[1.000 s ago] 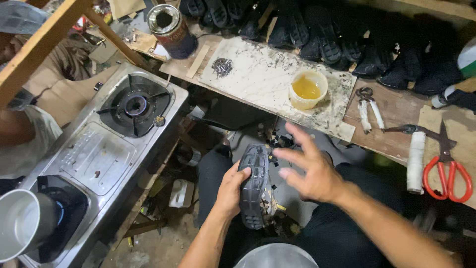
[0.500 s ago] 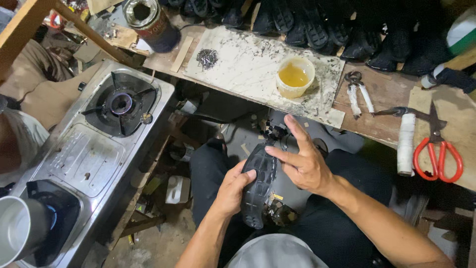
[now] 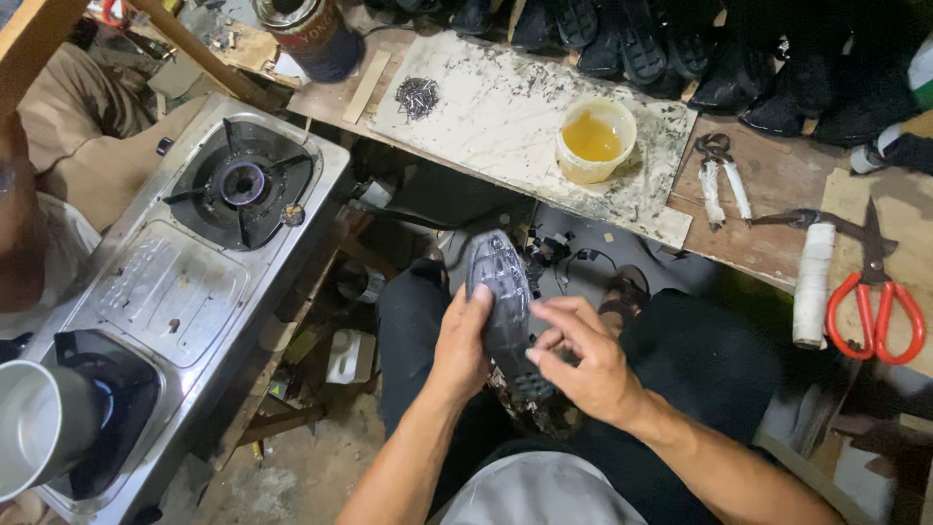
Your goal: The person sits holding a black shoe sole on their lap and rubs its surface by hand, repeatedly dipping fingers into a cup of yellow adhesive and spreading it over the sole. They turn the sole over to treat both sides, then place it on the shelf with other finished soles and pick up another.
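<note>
- Centrally, a black shoe sole (image 3: pixel 505 311) lies tread-up over the person's lap, toe toward 12 o'clock.
- Left hand (image 3: pixel 462 345) grips its 9 o'clock edge, fingers curled.
- Right hand (image 3: pixel 583 365) pinches its 3 o'clock edge.
- Yellow glue cup (image 3: pixel 594 141) sits at 1 o'clock; red scissors (image 3: pixel 875 301) at 3 o'clock.

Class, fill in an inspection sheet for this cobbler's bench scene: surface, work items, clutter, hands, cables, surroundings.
Surface: stained white board on a wooden bench, speckled with dark marks.
Work items: black shoe sole, tread up, over the lap.
Clutter: yellow cup, nail pile, pliers, white roll, red scissors.
Hands: left hand grips the sole's side; right hand pinches its lower edge.
Cables: nothing seen.
Surroundings: two-burner gas stove with a metal pot; black shoes in a row.
</note>
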